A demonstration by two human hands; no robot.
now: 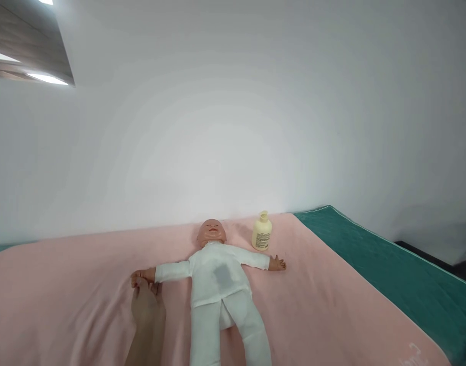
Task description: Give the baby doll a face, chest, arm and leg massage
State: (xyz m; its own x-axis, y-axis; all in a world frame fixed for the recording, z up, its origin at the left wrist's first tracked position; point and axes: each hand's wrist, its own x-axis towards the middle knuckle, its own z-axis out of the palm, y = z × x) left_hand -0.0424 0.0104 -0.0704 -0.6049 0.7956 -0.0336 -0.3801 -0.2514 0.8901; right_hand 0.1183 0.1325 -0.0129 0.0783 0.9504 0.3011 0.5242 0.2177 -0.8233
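A doll (221, 277) in a white top and trousers lies face up with its arms spread wide. My left hand (142, 301) is closed on the doll's hand (139, 277) at the left, thumb and fingers pinching it. Close against it on the right is my right hand (158, 301), partly covered, its bent fingers closed at the doll's wrist near the white cuff. A grey patch shows on the doll's chest.
A pale yellow pump bottle (261, 233) stands right of the doll's head, above its outstretched arm. Under everything is a pink cloth (317, 305) with folds at the left. A green surface (374, 259) extends along the right, and a white wall (225, 127) rises behind.
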